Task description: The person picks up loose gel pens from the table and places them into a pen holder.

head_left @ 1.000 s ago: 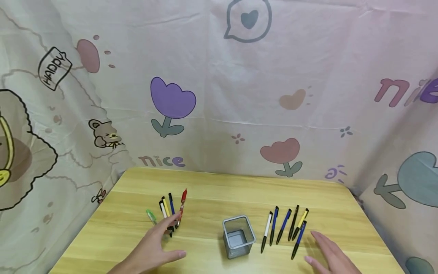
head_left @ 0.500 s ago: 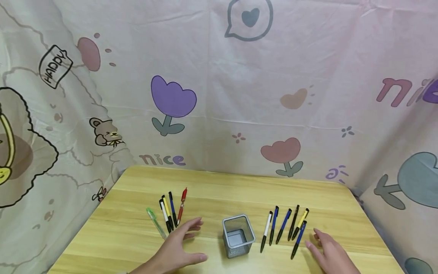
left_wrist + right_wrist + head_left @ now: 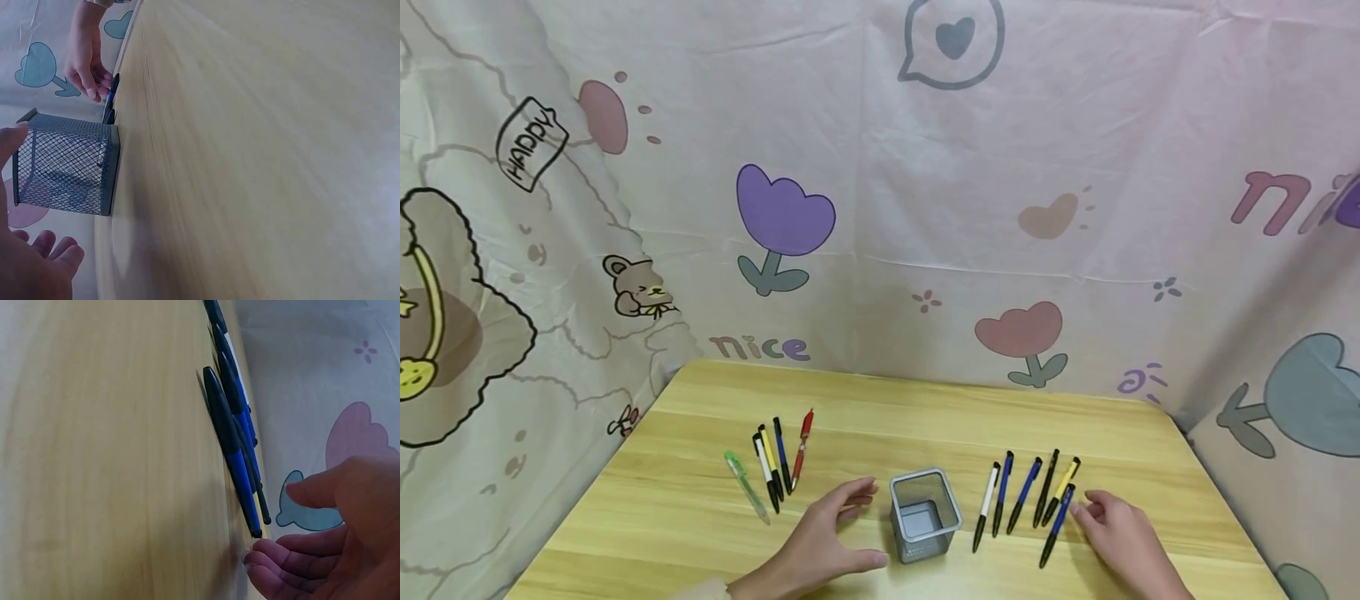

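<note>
A grey mesh pen holder [image 3: 925, 517] stands upright on the table. To its left my left hand [image 3: 823, 533] spreads thumb and fingers towards it, holding nothing. In the left wrist view the pen holder [image 3: 65, 165] lies between my thumb and fingers. My right hand [image 3: 1120, 533] is beside the nearest blue pen [image 3: 1057, 525], fingers bent loosely and thumb apart from them. In the right wrist view the fingertips are right at the end of that blue pen [image 3: 234, 462]. A white pen [image 3: 987, 508], a yellow pen [image 3: 1063, 492] and several others lie beside it.
At the left of the table [image 3: 865, 425] lie a green pen [image 3: 747, 489], a red pen [image 3: 802, 450] and a few black-tipped pens, among them a white one [image 3: 766, 471]. A printed cloth [image 3: 887, 208] hangs behind the table and along both sides.
My left hand has moved right, from over the left group of pens to beside the pen holder. My right hand has come closer to the nearest blue pen, its fingers bending more.
</note>
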Tool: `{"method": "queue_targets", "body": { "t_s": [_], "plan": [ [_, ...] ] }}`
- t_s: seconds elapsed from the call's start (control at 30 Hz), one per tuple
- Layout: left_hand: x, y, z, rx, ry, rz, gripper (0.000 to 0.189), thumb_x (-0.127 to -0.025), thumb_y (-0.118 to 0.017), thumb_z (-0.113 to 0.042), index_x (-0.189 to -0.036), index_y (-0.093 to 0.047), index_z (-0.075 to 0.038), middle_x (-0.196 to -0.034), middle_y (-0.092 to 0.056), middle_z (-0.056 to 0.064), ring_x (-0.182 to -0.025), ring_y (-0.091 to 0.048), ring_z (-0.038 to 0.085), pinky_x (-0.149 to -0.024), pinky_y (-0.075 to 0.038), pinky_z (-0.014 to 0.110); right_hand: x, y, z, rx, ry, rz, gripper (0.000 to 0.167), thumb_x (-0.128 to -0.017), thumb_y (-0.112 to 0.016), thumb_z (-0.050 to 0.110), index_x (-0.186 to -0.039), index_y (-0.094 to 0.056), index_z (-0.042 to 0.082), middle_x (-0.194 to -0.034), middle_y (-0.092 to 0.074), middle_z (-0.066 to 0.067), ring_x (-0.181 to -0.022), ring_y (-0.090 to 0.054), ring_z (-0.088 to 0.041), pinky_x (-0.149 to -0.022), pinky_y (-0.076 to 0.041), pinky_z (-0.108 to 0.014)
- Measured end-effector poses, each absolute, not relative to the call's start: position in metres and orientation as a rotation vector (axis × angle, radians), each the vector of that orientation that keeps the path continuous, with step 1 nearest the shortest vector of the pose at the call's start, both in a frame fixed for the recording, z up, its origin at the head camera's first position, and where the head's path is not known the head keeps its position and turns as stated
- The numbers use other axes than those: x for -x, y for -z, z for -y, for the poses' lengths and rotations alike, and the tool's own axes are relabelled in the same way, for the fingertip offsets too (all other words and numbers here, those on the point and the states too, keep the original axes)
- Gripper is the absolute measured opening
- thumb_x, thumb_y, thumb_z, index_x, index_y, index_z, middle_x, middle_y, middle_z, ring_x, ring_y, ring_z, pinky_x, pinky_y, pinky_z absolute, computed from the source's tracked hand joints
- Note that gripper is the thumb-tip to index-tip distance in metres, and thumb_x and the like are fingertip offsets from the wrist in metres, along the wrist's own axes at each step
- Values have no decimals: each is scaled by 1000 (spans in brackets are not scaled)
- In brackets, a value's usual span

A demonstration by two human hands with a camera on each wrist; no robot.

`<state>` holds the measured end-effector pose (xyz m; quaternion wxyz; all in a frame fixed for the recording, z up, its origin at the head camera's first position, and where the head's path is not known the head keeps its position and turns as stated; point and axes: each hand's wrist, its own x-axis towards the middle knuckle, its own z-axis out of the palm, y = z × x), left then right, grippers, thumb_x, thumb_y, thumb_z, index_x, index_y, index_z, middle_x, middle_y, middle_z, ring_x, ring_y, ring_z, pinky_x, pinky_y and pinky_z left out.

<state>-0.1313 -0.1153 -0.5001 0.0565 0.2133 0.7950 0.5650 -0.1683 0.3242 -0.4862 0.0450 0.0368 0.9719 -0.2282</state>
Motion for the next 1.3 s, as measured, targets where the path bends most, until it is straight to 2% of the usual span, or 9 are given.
{"method": "queue_targets", "body": {
  "t_s": [0.23,0.43,0.5,0.6,0.73,0.8,1.2,1.3],
  "plan": [
    [135,500,102,-652,-1758,-2391,96,-77,-91,-34,-152,-43,2,-150,-56,18,-136,-56,41,-116,-49,38,178,485,-325,-155,741,-2969,55,-99,-64,32,-123,-62,-18,-109,-73,-32,-102,-70,-50,-86,-60,-60],
    [139,501,91,-670,-1756,-2413,98,-75,-92,-38,-152,-43,1,-147,-58,16,-134,-58,32,-115,-50,39,189,482,-327,-214,765,-2908,51,-100,-64,34,-118,-69,-12,-115,-72,-31,-108,-67,-52,-87,-59,-59],
    [140,502,88,-675,-1765,-2407,98,-75,-92,-37,-152,-44,0,-146,-59,17,-134,-59,31,-115,-50,40,191,481,-327,-237,770,-2882,48,-99,-65,36,-113,-72,-9,-111,-74,-28,-103,-68,-49,-83,-59,-57],
    [141,504,84,-673,-1780,-2395,95,-75,-92,-35,-151,-45,-2,-144,-60,18,-132,-60,35,-115,-51,41,193,482,-327,-276,790,-2852,39,-97,-67,35,-99,-76,-3,-90,-76,-17,-85,-69,-35,-72,-57,-46],
    [140,505,79,-644,-1786,-2395,91,-74,-93,-33,-149,-48,-7,-141,-61,17,-130,-61,38,-114,-51,40,194,484,-327,-322,828,-2822,32,-95,-68,32,-72,-70,9,-60,-63,-1,-58,-54,-17,-58,-42,-32],
    [141,506,78,-635,-1788,-2399,90,-74,-93,-34,-148,-49,-7,-140,-62,17,-129,-61,38,-114,-51,41,195,486,-327,-337,841,-2811,36,-93,-69,31,-63,-64,14,-53,-59,2,-51,-49,-13,-55,-38,-30],
    [144,508,75,-659,-1798,-2390,86,-74,-93,-31,-143,-52,0,-135,-63,18,-126,-63,37,-112,-53,41,201,484,-323,-357,844,-2800,34,-85,-71,28,-55,-63,14,-47,-57,2,-43,-47,-10,-50,-41,-27],
    [145,509,73,-683,-1788,-2402,82,-74,-92,-27,-141,-53,-1,-134,-64,17,-124,-64,36,-110,-55,36,201,485,-322,-385,849,-2807,29,-83,-71,26,-57,-63,14,-48,-58,2,-44,-50,-11,-48,-42,-27]
  ]
}}
